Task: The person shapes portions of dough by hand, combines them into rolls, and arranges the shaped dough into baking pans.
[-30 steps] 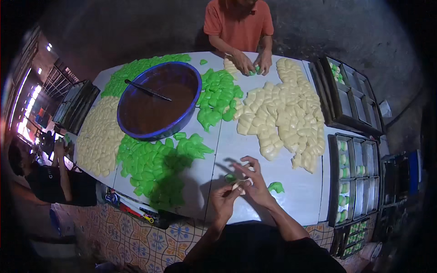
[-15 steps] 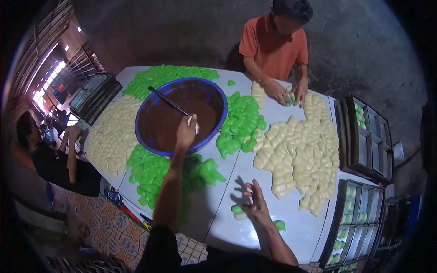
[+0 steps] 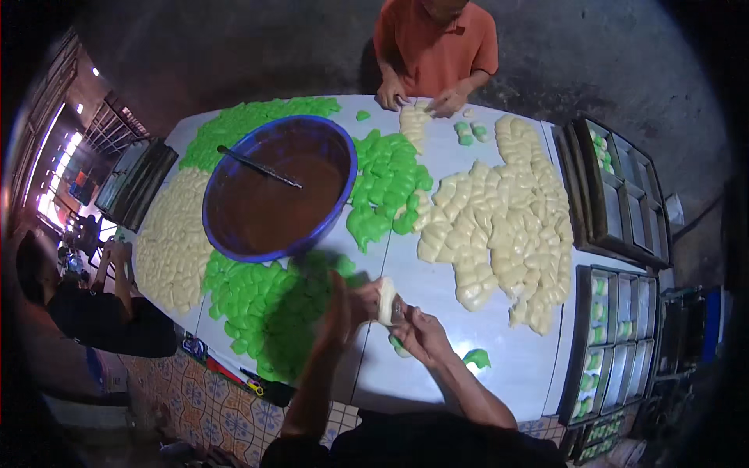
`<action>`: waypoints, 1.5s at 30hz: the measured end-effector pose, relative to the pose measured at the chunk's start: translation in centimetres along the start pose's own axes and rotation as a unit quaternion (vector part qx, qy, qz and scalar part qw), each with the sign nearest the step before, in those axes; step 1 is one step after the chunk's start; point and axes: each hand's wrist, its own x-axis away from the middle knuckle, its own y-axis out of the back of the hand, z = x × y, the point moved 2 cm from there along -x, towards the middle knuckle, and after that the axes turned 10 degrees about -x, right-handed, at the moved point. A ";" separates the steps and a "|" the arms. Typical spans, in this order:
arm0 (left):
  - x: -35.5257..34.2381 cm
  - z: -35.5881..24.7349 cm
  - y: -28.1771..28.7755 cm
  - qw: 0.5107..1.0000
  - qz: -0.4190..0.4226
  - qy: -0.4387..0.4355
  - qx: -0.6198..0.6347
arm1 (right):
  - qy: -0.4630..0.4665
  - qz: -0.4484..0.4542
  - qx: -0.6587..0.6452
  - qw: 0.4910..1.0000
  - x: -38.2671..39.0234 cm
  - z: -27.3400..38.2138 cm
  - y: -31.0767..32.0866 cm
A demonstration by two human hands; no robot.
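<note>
My left hand (image 3: pixel 357 306) holds a piece of cream dough (image 3: pixel 385 298) above the near middle of the table, its thumb standing up. Brown paste (image 3: pixel 399 310) shows along the right side of that piece. The fingers of my right hand (image 3: pixel 424 337) meet the same piece from the right, closed at its edge. Partly hidden below my right hand is a green and cream dough roll (image 3: pixel 399 348) on the tabletop. Close to my right wrist lies a scrap of green dough (image 3: pixel 477 358).
A blue basin (image 3: pixel 353 183) of brown paste, with a dark-handled utensil (image 3: pixel 261 168), stands among green dough (image 3: pixel 250 308) and cream dough pieces (image 3: pixel 507 226). Compartmented metal trays (image 3: pixel 616 335) with rolls sit at right. Across the table, a person in orange (image 3: pixel 437 51) handles dough; another (image 3: pixel 101 300) is at left.
My left hand has come back from the basin to the near table, carrying the dough with brown paste on it. My right hand has closed in on that dough. The whole view has shifted slightly.
</note>
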 end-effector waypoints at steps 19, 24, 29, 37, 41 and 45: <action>9.6 11.3 -5.9 0.992 -0.054 -0.067 -0.096 | 0.200 0.038 0.649 0.733 9.6 -1.1 -3.4; 9.9 12.9 -5.4 0.973 -0.133 -0.129 -0.135 | 0.143 -0.070 0.637 0.754 9.0 -1.6 -1.9; 10.8 9.5 -4.4 0.971 -0.030 -0.228 -0.073 | -0.287 0.063 0.445 0.846 6.7 0.5 -2.0; 5.3 11.3 -0.4 0.936 -0.227 -0.229 -0.139 | 0.019 0.149 0.796 0.587 -3.4 1.6 1.6; 2.9 12.1 0.1 0.961 -0.193 -0.169 -0.106 | 0.088 0.005 0.726 0.682 -2.4 3.0 1.1; 2.3 13.1 0.2 0.936 -0.232 -0.208 -0.162 | 0.056 0.213 0.773 0.596 -2.5 1.7 3.0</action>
